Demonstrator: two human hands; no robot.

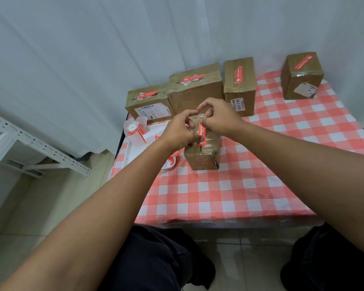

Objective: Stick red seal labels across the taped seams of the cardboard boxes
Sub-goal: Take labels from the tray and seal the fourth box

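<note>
Both hands are working over the small cardboard box (202, 152) nearest the person, on the checked cloth of the desk (250, 185). A red seal label (202, 134) lies lengthwise on the box's taped top, its near end almost at the front edge. The left hand (178, 133) has its fingers (190, 113) curled in beside the label, seemingly pressing or steadying it. The right hand (218, 115) sits at the far end, its fingers bunched narrow with the thumb and forefinger tips close together (whether they pinch the label's tip or a scrap of backing, I cannot tell).

To my eye the step is laying this label down. Done well, it wants smoothing from one end to the other so no bubble is trapped on the glossy tape, and a firm rub where the seam dips.

Four boxes already wearing red labels stand along the back: a low box (149, 103), a larger box (195, 89), a tall box (240, 85) and a corner box (302, 75) set well apart. The label roll (133, 130) rests on a white tray (135, 150), just left of the box in hand.
</note>
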